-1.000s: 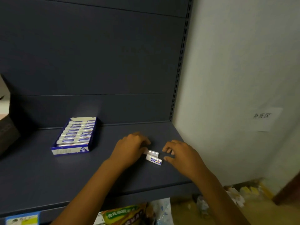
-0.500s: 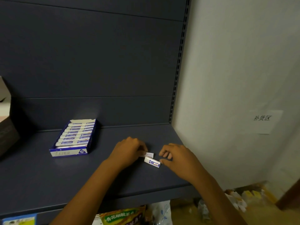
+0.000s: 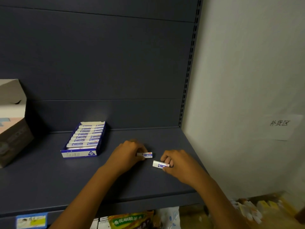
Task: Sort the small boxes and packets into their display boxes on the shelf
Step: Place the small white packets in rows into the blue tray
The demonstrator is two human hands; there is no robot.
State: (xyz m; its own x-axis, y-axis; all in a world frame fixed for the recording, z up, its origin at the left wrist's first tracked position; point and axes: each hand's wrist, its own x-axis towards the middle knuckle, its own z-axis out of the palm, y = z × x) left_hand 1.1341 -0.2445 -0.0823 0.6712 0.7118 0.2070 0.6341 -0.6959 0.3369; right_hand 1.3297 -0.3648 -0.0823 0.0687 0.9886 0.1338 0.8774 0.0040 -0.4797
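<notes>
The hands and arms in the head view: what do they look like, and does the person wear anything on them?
The left hand and the right hand are both bare: no gloves, and no ring, watch or bracelet shows. Both forearms are also bare up to the bottom edge of the picture, so no sleeve is visible.

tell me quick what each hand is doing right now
Left hand: fingers pinch a small box on the shelf.
Right hand: fingers pinch another small box.
</notes>
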